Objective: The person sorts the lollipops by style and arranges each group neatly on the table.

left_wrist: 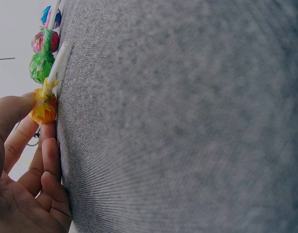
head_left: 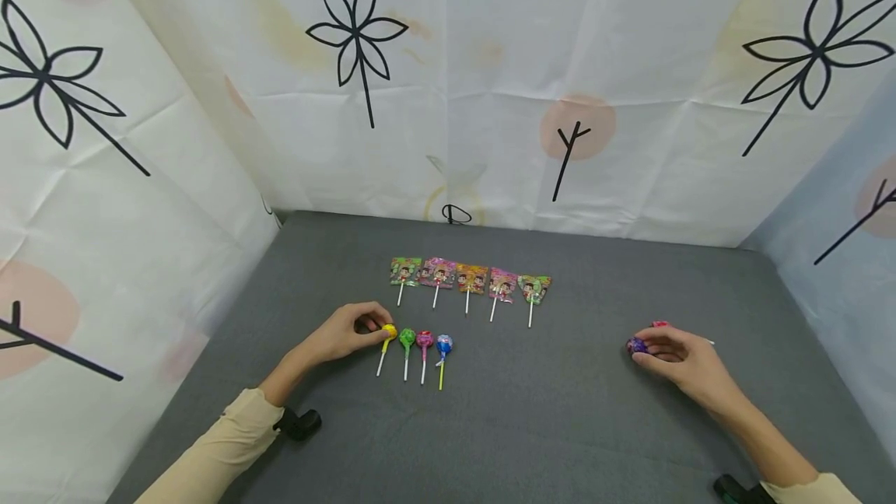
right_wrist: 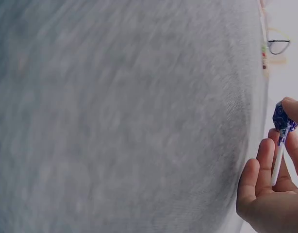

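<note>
Four round lollipops lie in a row on the grey table (head_left: 560, 426): yellow (head_left: 389, 330), green (head_left: 407, 337), pink (head_left: 425, 340) and blue (head_left: 444, 344). My left hand (head_left: 369, 328) pinches the wrapped head of the yellow lollipop (left_wrist: 44, 108) at the row's left end, thumb and fingertips (left_wrist: 48, 148) against it. Far to the right, my right hand (head_left: 649, 350) holds a purple lollipop (head_left: 636, 345) low over the table. In the right wrist view the purple lollipop (right_wrist: 282, 119) sits between thumb and fingers, its stick across the fingers (right_wrist: 263, 160).
Behind the round ones, several flat wrapped lollipops (head_left: 472, 278) lie in a row, sticks toward me. A small pink sweet (head_left: 660, 323) shows just behind my right hand. Patterned white cloth walls (head_left: 490, 84) close in the table at the back and both sides.
</note>
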The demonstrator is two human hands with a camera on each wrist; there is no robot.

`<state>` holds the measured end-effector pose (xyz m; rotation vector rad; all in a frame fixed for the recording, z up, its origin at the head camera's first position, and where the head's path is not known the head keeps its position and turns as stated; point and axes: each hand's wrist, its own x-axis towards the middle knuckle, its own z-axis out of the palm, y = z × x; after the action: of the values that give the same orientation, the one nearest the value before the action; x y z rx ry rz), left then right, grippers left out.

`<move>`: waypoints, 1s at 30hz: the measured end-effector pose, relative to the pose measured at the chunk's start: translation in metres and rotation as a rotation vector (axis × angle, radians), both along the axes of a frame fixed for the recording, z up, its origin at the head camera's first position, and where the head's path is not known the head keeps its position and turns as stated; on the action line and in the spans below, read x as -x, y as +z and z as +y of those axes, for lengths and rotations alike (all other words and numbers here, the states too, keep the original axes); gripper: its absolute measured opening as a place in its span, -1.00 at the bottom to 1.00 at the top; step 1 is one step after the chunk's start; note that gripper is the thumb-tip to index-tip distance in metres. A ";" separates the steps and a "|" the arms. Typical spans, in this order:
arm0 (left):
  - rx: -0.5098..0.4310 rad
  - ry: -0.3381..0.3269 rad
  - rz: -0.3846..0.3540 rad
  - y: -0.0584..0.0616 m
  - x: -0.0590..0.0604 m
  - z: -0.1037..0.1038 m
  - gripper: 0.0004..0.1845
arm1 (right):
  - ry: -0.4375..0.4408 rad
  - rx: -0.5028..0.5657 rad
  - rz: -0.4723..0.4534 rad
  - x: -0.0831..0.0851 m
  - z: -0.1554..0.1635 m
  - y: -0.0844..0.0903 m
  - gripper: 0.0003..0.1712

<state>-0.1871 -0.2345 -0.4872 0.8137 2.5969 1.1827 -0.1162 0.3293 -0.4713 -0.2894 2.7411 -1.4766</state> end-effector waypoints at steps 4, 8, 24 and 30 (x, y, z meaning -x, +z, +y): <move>0.002 0.000 0.003 0.001 -0.001 0.000 -0.87 | -0.017 0.059 -0.021 -0.003 -0.003 0.003 -0.65; 0.006 0.002 0.006 0.001 -0.001 0.000 -0.87 | -0.027 0.084 -0.025 -0.005 -0.008 0.005 -0.62; -0.008 -0.006 0.005 0.002 -0.002 0.000 -0.86 | 0.069 0.232 -0.013 -0.004 -0.024 0.008 -0.65; -0.005 -0.004 0.006 0.001 -0.002 0.000 -0.85 | 0.107 0.286 -0.035 -0.001 -0.033 0.009 -0.68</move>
<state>-0.1854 -0.2348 -0.4857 0.8251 2.5970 1.1880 -0.1148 0.2959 -0.4618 -0.4033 2.4411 -1.8219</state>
